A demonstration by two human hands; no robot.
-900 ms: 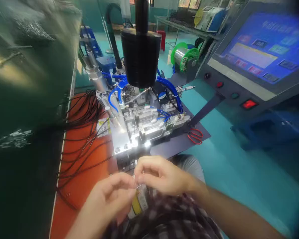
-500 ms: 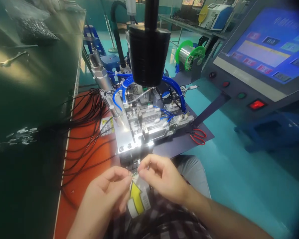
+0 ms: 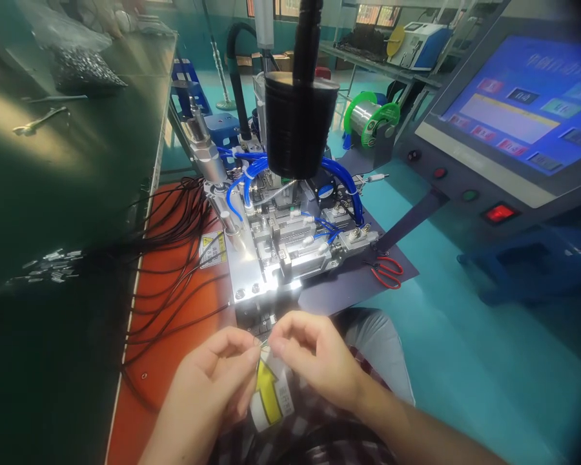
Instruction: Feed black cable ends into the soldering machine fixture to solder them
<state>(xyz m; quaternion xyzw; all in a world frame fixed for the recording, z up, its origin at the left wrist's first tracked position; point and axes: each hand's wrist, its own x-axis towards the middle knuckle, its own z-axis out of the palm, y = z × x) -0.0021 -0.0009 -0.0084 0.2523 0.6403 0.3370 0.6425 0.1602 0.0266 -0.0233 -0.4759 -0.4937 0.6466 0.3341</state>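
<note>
My left hand (image 3: 215, 371) is closed in a pinch, thumb against forefinger. Facing it, my right hand (image 3: 317, 355) pinches too, and the fingertips of both almost meet. Between them shows a thin, light-coloured wire (image 3: 264, 344), too small to make out its end. Just beyond my fingers is the front of a metal machine (image 3: 266, 287) with a brightly lit work spot. Below the fingertips, a white label with a yellow arrow (image 3: 270, 397) points up toward them.
Black cables (image 3: 174, 245) run across the orange surface at left. Small metal pieces (image 3: 55, 265) and a bag of metal parts (image 3: 84, 64) lie on the dark table. Red-handled pliers (image 3: 388, 272) lie right of the machine. A black funnel (image 3: 297, 129) hangs above; a control screen (image 3: 518, 110) stands right.
The view has shifted slightly, so the machine and table sit a little lower and further right. My hands keep the same pinch at nearly the same place.
</note>
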